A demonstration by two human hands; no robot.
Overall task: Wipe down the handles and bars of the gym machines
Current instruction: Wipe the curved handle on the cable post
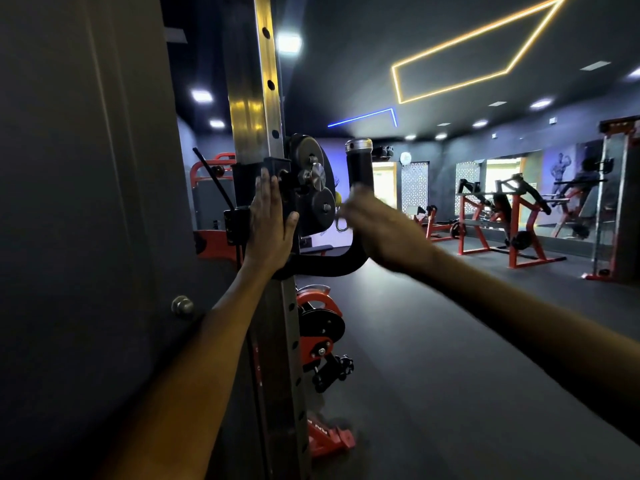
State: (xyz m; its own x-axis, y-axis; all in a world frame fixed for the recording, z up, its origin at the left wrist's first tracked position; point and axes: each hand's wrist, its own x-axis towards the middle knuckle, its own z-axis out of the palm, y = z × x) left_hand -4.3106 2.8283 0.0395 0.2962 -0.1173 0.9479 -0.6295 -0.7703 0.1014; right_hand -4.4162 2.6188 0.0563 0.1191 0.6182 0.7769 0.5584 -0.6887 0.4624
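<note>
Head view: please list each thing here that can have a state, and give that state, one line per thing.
left hand: open, fingers straight, flat against the pulley carriage
right hand: motion-blurred at the base of the handle's grip; grasp cannot be told
handle's grip: upright, metal cap on top
pulley carriage: mounted on the drilled upright post
ceiling lights: on
cloth: none visible in either hand

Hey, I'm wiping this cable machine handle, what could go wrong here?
1. Your left hand lies flat on the sliding carriage beside the pulley wheels; fingers may get pinched if it shifts.
2. Your right hand is motion-blurred near the black handle, and no cloth is visible, so the handle may go unwiped.
3. The chrome upright is close to your head; leaning in risks a bump.
</note>
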